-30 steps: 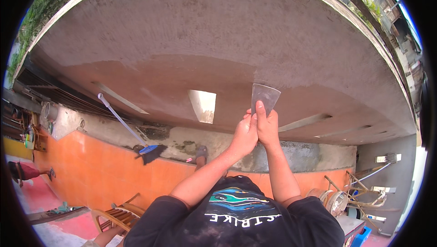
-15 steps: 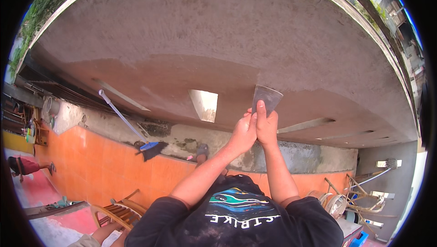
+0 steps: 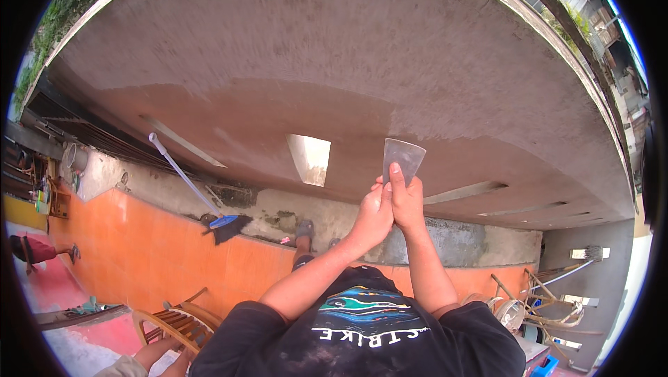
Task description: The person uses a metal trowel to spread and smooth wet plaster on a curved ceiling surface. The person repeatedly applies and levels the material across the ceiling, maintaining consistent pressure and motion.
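Scraper lowered, fingers gripping, wall behind

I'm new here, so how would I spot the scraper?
Find the big brown wall, then the left hand and right hand meeting in front of it. The scraper juts from them: a flared grey blade, darker than the pale wall opening to its left.

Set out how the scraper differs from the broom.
The scraper is gripped by the right hand, the left hand clasped to it; the broom stands apart, tilted, bristles down. The scraper shows a fan-shaped grey blade; the broom has a blue head and dark bristles. The broom looks far longer than the scraper. Both are hand tools.
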`<state>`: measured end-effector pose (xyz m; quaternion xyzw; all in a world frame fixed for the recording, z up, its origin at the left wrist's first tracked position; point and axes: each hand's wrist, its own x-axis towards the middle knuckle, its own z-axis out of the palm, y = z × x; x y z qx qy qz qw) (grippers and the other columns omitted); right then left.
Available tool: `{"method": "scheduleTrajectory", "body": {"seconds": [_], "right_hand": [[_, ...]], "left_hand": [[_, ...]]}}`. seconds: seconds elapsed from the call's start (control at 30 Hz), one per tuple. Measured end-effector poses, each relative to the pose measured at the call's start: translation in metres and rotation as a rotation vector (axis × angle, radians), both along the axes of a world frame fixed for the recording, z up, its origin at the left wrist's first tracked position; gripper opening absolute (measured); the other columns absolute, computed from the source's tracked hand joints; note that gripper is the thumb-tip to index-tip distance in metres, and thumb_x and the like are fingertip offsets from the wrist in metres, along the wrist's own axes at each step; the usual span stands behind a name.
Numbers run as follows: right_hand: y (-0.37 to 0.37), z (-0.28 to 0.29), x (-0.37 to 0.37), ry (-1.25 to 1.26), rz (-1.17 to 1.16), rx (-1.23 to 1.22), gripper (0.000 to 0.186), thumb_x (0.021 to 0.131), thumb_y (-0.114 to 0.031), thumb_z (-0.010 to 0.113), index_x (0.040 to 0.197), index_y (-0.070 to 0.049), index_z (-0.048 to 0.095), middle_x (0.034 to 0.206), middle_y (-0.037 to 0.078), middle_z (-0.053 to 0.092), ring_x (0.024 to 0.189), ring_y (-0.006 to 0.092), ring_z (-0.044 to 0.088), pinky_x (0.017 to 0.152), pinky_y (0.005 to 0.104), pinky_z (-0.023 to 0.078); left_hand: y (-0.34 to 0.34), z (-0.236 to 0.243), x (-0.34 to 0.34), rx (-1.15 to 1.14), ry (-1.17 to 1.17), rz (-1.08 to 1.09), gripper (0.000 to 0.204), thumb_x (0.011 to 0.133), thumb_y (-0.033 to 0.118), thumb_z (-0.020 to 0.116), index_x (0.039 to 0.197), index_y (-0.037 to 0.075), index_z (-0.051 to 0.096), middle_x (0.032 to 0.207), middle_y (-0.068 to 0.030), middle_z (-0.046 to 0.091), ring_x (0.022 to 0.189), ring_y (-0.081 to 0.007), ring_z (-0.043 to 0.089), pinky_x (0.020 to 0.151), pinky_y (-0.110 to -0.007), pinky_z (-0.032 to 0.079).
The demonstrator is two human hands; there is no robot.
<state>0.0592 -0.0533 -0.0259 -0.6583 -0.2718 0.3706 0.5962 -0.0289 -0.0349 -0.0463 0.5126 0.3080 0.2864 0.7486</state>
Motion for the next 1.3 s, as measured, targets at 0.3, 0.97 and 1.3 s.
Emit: {"method": "scheduleTrajectory", "body": {"seconds": [0.3,0.97,1.3], "right_hand": [[0.015,-0.011,0.001,-0.01,-0.032,0.044,0.054,0.098,-0.047,0.053,0.085,0.004,0.064,0.073,0.01,0.067,0.068,0.016,0.065,0.063,0.0299,0.051],[0.001,-0.004,0.005,-0.013,0.001,-0.014,0.054,0.098,-0.047,0.053,0.084,0.004,0.065,0.072,0.009,0.067,0.067,0.0148,0.064,0.062,0.0298,0.051],[0.021,0.009,-0.006,-0.017,-0.102,-0.001,0.052,0.098,-0.045,0.055,0.083,0.005,0.064,0.073,0.01,0.067,0.068,0.0155,0.065,0.063,0.0298,0.052]], "left_hand": [[0.02,-0.005,0.002,0.001,0.016,-0.051,0.042,0.107,0.036,0.029,0.097,0.001,0.051,0.064,-0.0003,0.047,0.045,-0.0076,0.046,0.039,-0.025,0.037],[0.0,-0.001,0.005,-0.025,-0.039,0.038,0.043,0.107,0.035,0.031,0.099,-0.001,0.053,0.085,-0.0035,0.048,0.047,-0.0082,0.047,0.04,-0.025,0.039],[0.024,0.014,-0.002,-0.079,0.047,-0.095,0.043,0.107,0.036,0.03,0.1,0.0,0.053,0.068,-0.0015,0.048,0.046,-0.0075,0.046,0.041,-0.025,0.039]]}}
